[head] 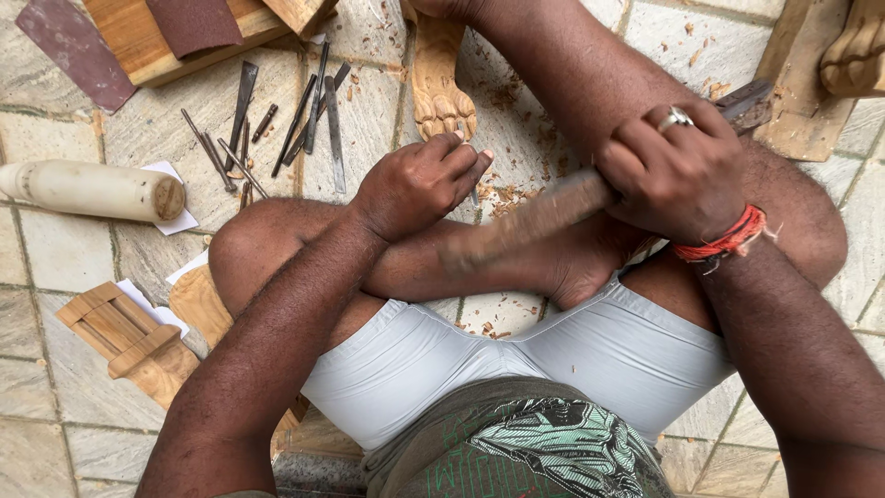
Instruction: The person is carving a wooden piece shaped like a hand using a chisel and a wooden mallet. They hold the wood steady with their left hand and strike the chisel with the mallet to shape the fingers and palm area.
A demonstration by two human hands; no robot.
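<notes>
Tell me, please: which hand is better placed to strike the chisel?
The right hand: it grips the wooden mallet, blurred in motion. The left hand holds the chisel against the carved wooden leg.

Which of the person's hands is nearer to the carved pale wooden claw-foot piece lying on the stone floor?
Left. The left hand sits just below the carved pale wooden claw-foot piece, almost touching it. The right hand grips a blurred wooden mallet farther to the side.

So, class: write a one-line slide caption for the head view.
Right hand swings a blurred wooden mallet; left hand steadies a chisel by carved wood.
</notes>
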